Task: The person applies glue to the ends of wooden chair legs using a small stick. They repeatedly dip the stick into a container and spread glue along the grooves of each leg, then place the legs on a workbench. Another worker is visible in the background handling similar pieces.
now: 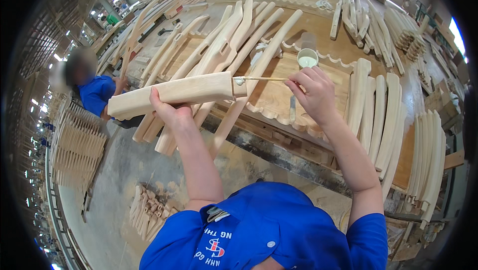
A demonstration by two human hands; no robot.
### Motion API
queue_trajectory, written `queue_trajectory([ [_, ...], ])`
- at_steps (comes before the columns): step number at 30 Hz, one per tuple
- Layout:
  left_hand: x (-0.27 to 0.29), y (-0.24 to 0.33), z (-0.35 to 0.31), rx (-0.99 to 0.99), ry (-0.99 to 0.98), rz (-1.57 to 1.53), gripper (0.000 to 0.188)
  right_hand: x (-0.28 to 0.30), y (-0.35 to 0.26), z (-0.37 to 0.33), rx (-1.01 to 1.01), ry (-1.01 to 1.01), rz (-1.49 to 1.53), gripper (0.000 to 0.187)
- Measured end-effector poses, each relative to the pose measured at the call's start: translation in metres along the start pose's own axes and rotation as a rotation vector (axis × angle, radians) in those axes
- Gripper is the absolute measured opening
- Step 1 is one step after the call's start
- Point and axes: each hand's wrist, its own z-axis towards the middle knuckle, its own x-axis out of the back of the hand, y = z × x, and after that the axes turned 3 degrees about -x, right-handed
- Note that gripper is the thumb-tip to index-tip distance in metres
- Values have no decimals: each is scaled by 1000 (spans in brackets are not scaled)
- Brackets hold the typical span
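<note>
"What are we handling at the counter [323, 32]?"
"Our left fingers [156, 99] are gripping a smooth, pale, blocky wooden furniture part [174, 91]."
"And our right?"
"Our right fingers [302, 76] are pinching a slender wooden stick [266, 78]; its tip, blobbed with white paste [239, 81], is touching the part's squared tenon [240, 91]."

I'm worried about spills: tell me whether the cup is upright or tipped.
Upright: the cup has its round mouth facing up, with pale liquid pooled inside.
</note>
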Motion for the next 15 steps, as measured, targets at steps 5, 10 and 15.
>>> queue_trajectory([
  [5,6,4,7,-69,31,27,84,-5,-4,-6,64,-21,15,14],
  [10,4,3,7,-82,74,36,70,-2,2,-10,53,-137,74,15],
  [15,5,6,4,-19,14,80,53,11,12,-7,49,-281,185,16],
])
